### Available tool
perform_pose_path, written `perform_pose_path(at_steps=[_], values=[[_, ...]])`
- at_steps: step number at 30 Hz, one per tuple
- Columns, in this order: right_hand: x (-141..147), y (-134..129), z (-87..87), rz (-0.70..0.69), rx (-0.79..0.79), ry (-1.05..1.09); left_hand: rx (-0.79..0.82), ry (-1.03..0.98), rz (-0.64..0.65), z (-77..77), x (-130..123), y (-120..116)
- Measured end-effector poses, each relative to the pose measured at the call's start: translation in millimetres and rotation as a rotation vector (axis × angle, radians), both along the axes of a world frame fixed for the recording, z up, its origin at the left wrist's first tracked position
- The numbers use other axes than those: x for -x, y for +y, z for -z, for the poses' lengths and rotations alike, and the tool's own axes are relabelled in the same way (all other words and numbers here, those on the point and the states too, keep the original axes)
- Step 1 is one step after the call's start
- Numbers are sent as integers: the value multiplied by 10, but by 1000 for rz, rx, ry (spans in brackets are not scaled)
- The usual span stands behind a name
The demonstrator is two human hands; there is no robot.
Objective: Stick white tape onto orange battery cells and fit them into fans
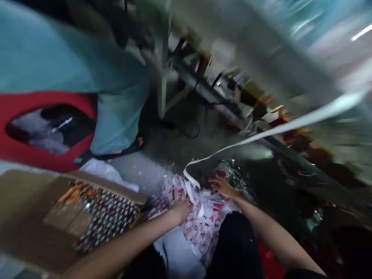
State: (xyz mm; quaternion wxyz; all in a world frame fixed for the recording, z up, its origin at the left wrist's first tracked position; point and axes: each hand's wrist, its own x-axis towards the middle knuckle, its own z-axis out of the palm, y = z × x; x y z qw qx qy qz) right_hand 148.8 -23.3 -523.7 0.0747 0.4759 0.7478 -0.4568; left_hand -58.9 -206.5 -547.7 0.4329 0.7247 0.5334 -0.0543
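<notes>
Between my knees lies a heaped tangle of thin white plastic strips (200, 228) with red printing. On its left side rests my left hand (181, 207), palm down, its fingers bent slightly apart among the strips; blur hides the fingertips in part. My right hand (223, 188) hovers at the far right edge of the heap with fingers stretched out, holding nothing I can see. One long white band (232, 145) rises from the heap between my hands and runs up to the right, toward the table.
At left an open cardboard box (29, 221) holds many small shiny round-topped pieces (110, 213) and some orange ones. Behind it, a person's leg in blue trousers (119, 112) is beside a red plastic stool (52, 159). A table (261, 50) with metal legs crosses the upper right.
</notes>
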Motion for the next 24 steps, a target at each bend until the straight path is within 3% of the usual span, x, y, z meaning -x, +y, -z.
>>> perform_pose_path(at_steps=[2,4,6,7,9,11,12,14,17,21,24], values=[[-148,125,-484,98,-92,121,-56,111,75,-634,183,131],[-222,174,-983,151,-130,249,-121,83,153,-1430,363,215],[-159,150,-1456,163,-112,398,-202,-58,133,-2270,517,303],[-65,124,-1680,163,-92,493,-279,-99,40,-2660,579,369],[236,67,-2095,163,-52,715,-548,-82,-277,-3308,673,560],[626,17,-2448,138,-33,913,-829,-24,-564,-3737,721,802],[822,-4,-2591,116,-42,977,-900,-34,-631,-3872,728,924],[1157,-36,-2806,81,-65,1040,-892,-91,-652,-4018,709,1131],[1415,-64,-2996,81,-89,1053,-876,-76,-675,-4053,625,1297],[1274,-283,-3129,51,-140,1053,-945,-48,-706,-4042,516,1339],[869,-803,-2962,-81,-156,1025,-923,-82,-744,-4076,526,1366]])
